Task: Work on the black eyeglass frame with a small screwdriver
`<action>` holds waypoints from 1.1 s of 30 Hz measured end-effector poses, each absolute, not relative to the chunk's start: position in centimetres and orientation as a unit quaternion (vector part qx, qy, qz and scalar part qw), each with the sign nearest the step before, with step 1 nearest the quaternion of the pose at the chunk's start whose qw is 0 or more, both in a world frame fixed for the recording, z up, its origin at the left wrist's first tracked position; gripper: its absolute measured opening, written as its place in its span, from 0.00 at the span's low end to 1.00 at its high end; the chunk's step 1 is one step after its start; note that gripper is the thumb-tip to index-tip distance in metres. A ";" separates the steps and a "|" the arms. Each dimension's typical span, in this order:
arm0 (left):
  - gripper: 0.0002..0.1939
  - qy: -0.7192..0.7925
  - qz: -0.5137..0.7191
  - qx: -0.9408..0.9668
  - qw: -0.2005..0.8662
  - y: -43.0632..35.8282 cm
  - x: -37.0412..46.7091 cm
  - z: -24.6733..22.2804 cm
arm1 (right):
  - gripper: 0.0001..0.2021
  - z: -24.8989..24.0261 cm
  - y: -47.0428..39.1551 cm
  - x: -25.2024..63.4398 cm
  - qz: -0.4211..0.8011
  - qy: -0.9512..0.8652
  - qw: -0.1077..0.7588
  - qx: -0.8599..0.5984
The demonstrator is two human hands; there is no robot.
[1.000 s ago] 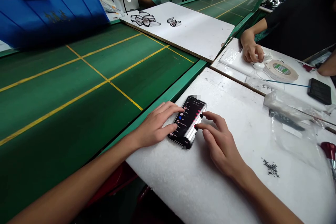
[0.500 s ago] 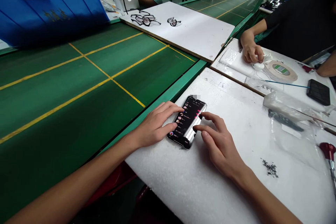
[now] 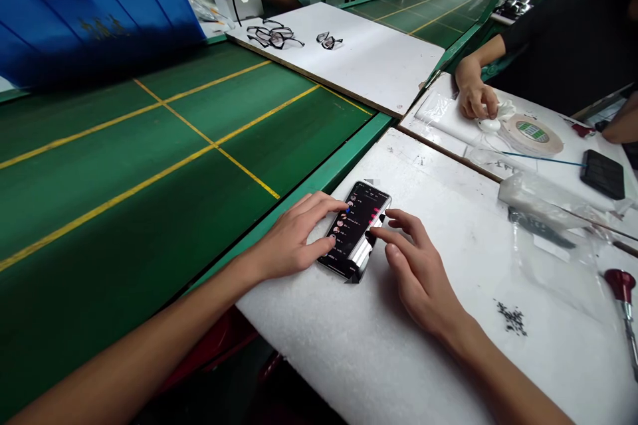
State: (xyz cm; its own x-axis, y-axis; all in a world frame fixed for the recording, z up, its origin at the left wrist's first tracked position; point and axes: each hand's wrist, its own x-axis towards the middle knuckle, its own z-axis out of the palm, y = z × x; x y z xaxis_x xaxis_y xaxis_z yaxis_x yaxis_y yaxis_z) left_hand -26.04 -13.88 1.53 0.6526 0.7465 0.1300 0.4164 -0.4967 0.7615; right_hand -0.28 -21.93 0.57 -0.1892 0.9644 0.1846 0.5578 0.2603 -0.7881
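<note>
A phone (image 3: 355,231) with a lit dark screen lies flat on the white work surface (image 3: 309,325). My left hand (image 3: 296,236) rests at its left side, with the fingertips and thumb apart on the phone's left edge. From the right, my right hand (image 3: 416,255) reaches over the phone's right edge. Its fingers are apart and hold nothing, with the index fingertip at the screen. To the right of my right hand lies a scatter of small dark pieces (image 3: 511,319).
A green belt (image 3: 149,212) with yellow lines runs left, bearing a blue crate (image 3: 94,13). Glasses frames (image 3: 275,36) sit on a white board (image 3: 369,66). Plastic bags (image 3: 553,239) and a red-handled screwdriver (image 3: 621,285) lie right. A co-worker's hand (image 3: 476,96) is beyond.
My right index finger has shifted slightly on the phone's right side. The belt's yellow lines have moved slightly to the right. My left hand stays at the phone's left edge.
</note>
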 end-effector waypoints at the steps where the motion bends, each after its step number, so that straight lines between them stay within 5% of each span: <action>1: 0.27 0.347 0.229 0.836 0.358 -13.9 -26.0 1.5 | 0.18 0.6 -21.9 -0.3 0.293 -0.713 0.351 -0.531; 33: 0.31 0.337 0.224 0.844 0.353 -13.8 -26.2 1.5 | 0.16 0.5 -22.1 0.0 0.293 -0.747 0.336 -0.493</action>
State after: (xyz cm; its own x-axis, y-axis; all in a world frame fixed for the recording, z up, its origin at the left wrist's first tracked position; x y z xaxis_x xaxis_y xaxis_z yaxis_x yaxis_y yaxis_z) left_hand -26.22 -13.84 1.51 0.6725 0.7265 0.1410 0.4101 -0.5244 0.7462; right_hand -0.01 -22.11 0.52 -0.2888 0.9334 0.2129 0.5396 0.3424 -0.7691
